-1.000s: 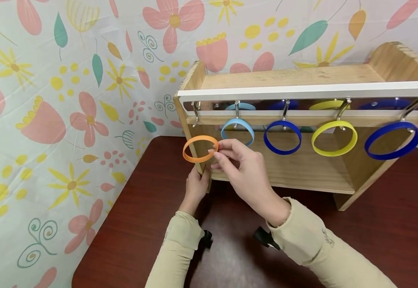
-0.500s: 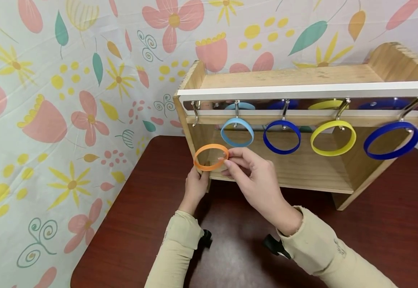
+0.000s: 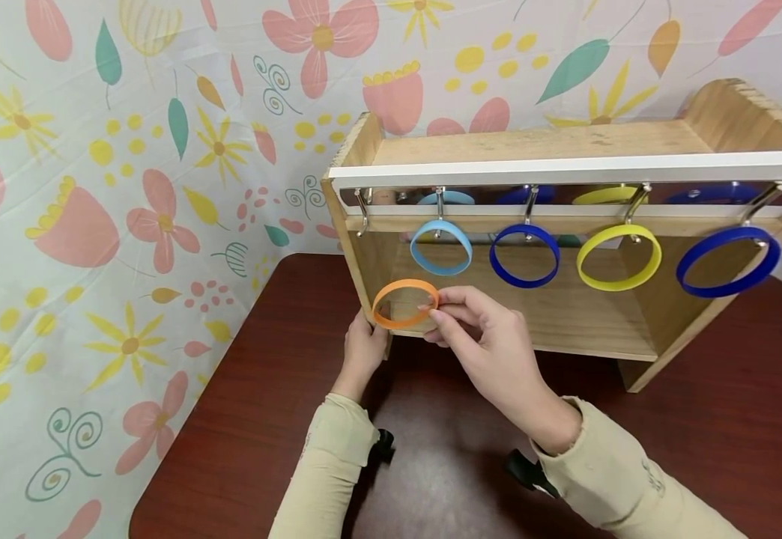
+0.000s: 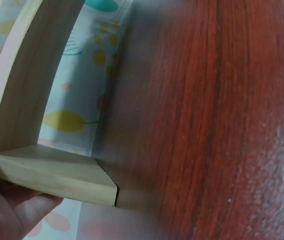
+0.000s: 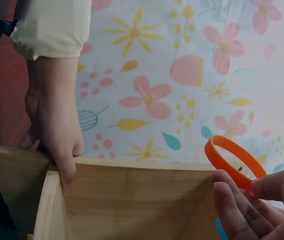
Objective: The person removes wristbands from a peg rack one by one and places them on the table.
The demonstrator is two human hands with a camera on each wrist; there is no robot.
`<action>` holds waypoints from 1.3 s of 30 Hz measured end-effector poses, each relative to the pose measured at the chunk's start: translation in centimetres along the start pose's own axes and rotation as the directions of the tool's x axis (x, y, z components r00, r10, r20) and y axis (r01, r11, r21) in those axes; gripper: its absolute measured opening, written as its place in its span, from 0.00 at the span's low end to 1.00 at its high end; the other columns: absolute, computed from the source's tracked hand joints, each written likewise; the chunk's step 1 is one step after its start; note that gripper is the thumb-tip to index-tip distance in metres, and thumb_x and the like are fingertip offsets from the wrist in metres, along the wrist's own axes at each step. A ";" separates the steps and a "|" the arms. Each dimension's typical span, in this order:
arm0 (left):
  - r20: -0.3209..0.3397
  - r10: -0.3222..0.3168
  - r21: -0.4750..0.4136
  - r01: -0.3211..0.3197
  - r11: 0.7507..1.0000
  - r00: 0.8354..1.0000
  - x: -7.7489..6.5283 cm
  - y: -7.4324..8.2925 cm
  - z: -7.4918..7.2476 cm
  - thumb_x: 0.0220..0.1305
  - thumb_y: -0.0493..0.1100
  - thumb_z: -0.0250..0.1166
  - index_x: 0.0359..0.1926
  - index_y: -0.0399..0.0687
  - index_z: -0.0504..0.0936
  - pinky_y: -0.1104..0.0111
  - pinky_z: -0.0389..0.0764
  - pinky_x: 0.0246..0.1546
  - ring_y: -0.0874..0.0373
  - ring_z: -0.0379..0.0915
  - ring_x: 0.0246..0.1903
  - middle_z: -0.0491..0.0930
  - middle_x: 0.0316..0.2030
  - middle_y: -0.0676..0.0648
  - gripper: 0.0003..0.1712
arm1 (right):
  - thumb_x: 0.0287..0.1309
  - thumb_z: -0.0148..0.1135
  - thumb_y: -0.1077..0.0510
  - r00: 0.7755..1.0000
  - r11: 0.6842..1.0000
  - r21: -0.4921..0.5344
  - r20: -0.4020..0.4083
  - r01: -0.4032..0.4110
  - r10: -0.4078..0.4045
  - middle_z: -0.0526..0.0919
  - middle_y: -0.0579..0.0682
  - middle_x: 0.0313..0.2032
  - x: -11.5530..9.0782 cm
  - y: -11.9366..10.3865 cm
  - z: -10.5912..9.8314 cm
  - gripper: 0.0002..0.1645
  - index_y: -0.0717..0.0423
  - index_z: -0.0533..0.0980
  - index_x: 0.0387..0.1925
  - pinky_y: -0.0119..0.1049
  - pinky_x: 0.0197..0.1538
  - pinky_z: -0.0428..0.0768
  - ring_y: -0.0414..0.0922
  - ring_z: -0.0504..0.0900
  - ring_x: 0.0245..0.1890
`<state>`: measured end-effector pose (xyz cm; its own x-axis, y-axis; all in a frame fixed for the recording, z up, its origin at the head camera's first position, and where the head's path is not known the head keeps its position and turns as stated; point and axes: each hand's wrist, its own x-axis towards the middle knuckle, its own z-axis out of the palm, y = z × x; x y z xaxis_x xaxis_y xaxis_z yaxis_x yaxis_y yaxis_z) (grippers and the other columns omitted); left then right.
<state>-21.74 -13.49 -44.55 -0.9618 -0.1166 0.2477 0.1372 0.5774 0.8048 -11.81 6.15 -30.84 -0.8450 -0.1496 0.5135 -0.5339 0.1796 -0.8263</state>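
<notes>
My right hand (image 3: 495,359) pinches an orange silicone wristband (image 5: 227,170) between thumb and fingers. In the head view the band hangs below a bare metal hook (image 3: 364,213) at the left end of the rack, apart from it. With my left hand (image 3: 362,352) I grip the lower left side panel of a wooden shelf (image 3: 532,146); the right wrist view has my thumb inside the panel, fingers mostly hidden behind it. Along the other hooks hang a light blue wristband (image 3: 446,271), a dark blue one (image 3: 524,284), a yellow one (image 3: 616,287) and another dark blue one (image 3: 721,291).
A white-edged, mirror-like hook strip (image 3: 566,166) runs along the shelf's front. The shelf stands on a dark red wooden table (image 3: 249,419). Behind and to the left is a flower-patterned cloth (image 3: 216,202).
My right hand has moved down and to the right with the orange wristband, away from the leftmost hook. My left hand keeps its grip on the shelf's side panel.
</notes>
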 end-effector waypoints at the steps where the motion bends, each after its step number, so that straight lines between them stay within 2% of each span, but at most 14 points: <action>1: 0.000 0.002 0.000 -0.002 1.000 1.000 0.0 0.0 0.0 0.73 0.53 0.55 0.40 0.47 0.76 0.51 0.76 0.42 0.49 0.77 0.33 0.79 0.29 0.46 0.14 | 0.64 0.61 0.65 1.000 1.000 0.000 0.000 -0.001 0.001 0.87 0.49 0.39 -0.1 0.0 0.0 0.09 0.60 0.78 0.46 0.35 0.35 0.83 0.44 0.86 0.29; 11: 0.006 -0.001 0.005 0.001 1.000 1.000 0.0 -0.1 0.1 0.72 0.48 0.57 0.43 0.44 0.77 0.52 0.78 0.41 0.48 0.78 0.34 0.81 0.32 0.43 0.12 | 0.64 0.61 0.65 1.000 1.000 0.011 0.002 -0.025 0.025 0.87 0.48 0.38 -0.9 0.3 -0.5 0.08 0.59 0.78 0.45 0.36 0.35 0.82 0.45 0.86 0.29; 19: 0.007 -0.019 -0.030 0.019 0.999 1.000 -0.1 0.2 0.0 0.73 0.56 0.53 0.44 0.46 0.78 0.55 0.79 0.37 0.50 0.79 0.31 0.82 0.33 0.44 0.18 | 0.64 0.61 0.66 0.998 0.998 0.031 0.003 -0.062 0.062 0.87 0.50 0.38 -1.6 0.6 -1.2 0.08 0.59 0.78 0.45 0.35 0.35 0.82 0.42 0.86 0.29; 25: 0.004 -0.025 -0.033 0.025 0.999 1.000 -0.2 0.3 0.0 0.73 0.56 0.54 0.44 0.47 0.78 0.54 0.78 0.40 0.49 0.79 0.35 0.82 0.36 0.44 0.18 | 0.65 0.61 0.64 0.997 0.997 0.004 0.001 -0.073 0.073 0.87 0.49 0.37 -2.1 0.7 -1.6 0.08 0.59 0.78 0.45 0.35 0.35 0.82 0.43 0.86 0.30; 33: 0.011 -0.026 -0.029 0.027 0.999 1.000 -0.2 0.2 0.0 0.73 0.56 0.53 0.45 0.47 0.78 0.54 0.79 0.39 0.49 0.79 0.35 0.82 0.35 0.43 0.18 | 0.66 0.60 0.62 0.995 0.995 -0.012 0.003 -0.102 0.102 0.87 0.49 0.37 -2.7 0.8 -2.1 0.09 0.58 0.78 0.46 0.34 0.35 0.82 0.43 0.86 0.30; 39: 0.002 -0.033 -0.022 0.033 0.999 0.999 -0.1 0.2 0.1 0.73 0.56 0.54 0.47 0.47 0.78 0.54 0.78 0.42 0.47 0.80 0.38 0.82 0.38 0.43 0.19 | 0.66 0.60 0.62 0.994 0.994 -0.013 0.003 -0.112 0.112 0.87 0.48 0.37 -3.0 0.8 -2.5 0.09 0.58 0.78 0.46 0.35 0.35 0.82 0.43 0.86 0.31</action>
<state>-21.64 -13.28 -44.41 -0.9664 -0.1335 0.2197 0.1107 0.5553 0.8242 -9.76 9.13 -32.49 -0.8992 -0.1316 0.4173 -0.4366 0.2075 -0.8754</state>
